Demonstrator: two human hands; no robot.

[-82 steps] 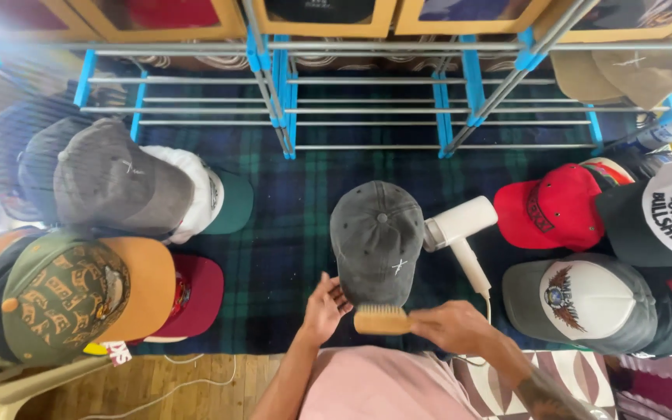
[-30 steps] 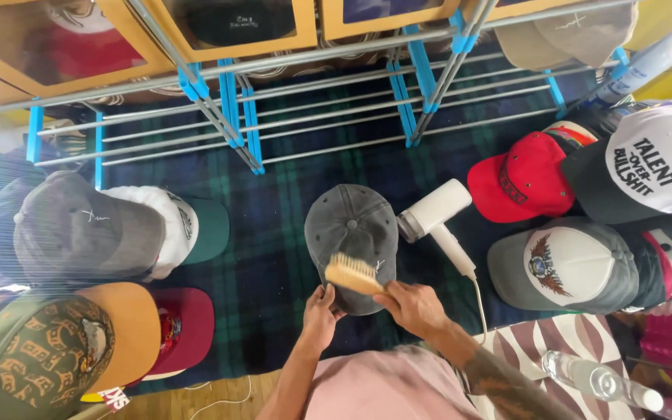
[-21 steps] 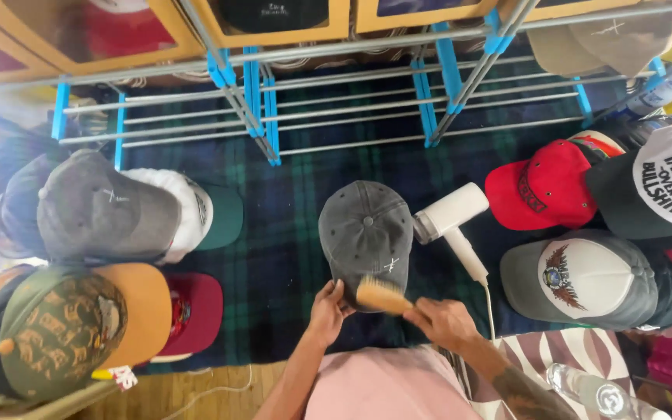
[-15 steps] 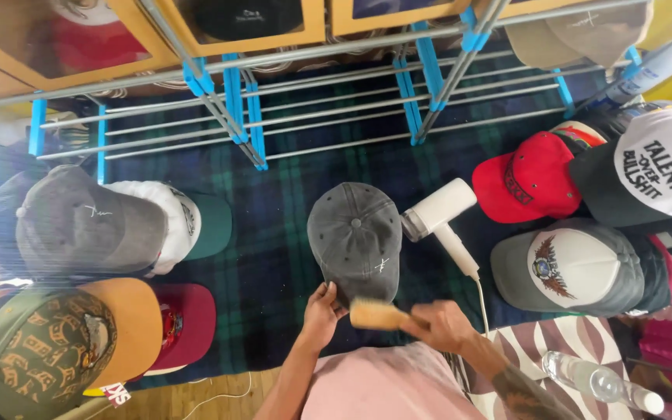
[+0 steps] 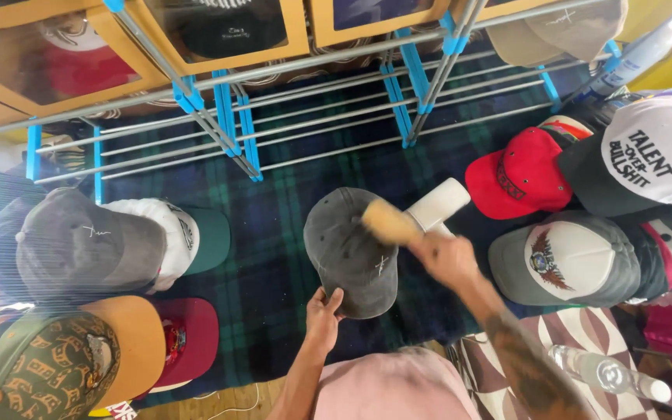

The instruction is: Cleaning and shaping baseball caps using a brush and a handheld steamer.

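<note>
Since half a second ago, the wooden-backed bristle brush [image 5: 389, 222] has travelled from the cap's lower edge to its upper right. Head view, frame centre: the right hand [image 5: 446, 259] is closed around the brush; the left hand [image 5: 322, 317] pinches the brim of the faded grey cotton cap [image 5: 351, 250] lying on the plaid blanket [image 5: 274, 257]. The cap looks soft and light; its stiffer brim gives the firmest hold.

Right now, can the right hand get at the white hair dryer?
Probably yes: the right hand lies beside the white hair dryer, nothing between them, but it already holds a wooden brush.
</note>
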